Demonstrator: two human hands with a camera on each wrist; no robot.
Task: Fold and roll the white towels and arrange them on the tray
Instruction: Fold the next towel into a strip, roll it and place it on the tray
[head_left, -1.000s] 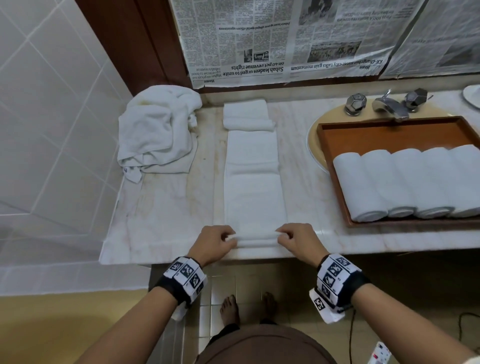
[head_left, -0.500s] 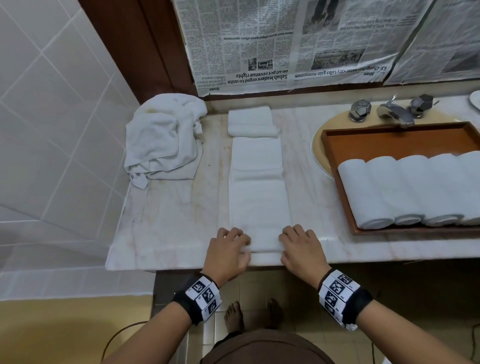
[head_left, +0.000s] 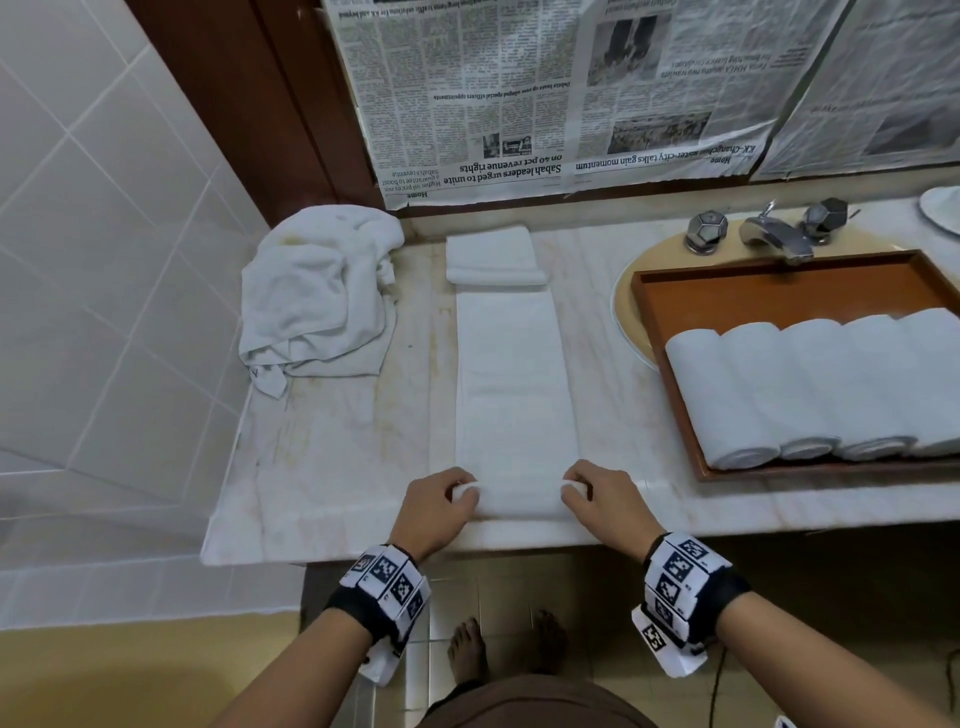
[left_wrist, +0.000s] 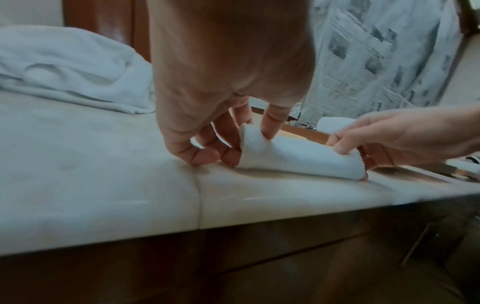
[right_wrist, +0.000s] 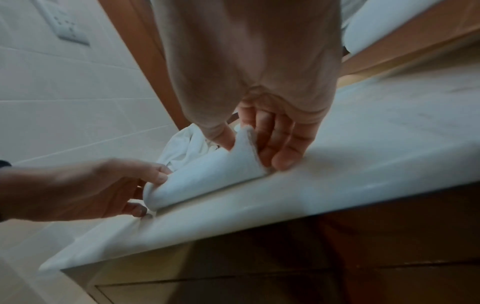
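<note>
Between both sets of fingers (left_wrist: 270, 125) — curled, pinching its 2 ends — the towel's (head_left: 511, 384) near edge (left_wrist: 298, 156) rolls on the counter (head_left: 332, 467).

The left hand (head_left: 434, 512) and right hand (head_left: 602, 506) are pinching the rolled near end of a long folded white towel (head_left: 511, 384) lying on the pale marble worktop (head_left: 332, 467), beside a brown wooden tray (head_left: 779, 291) holding rolled white towels (head_left: 810, 384).

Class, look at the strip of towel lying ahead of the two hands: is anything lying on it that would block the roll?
Nothing visible lies on the long towel. The small folded towel sits at its far end; whether they overlap is unclear.
</note>
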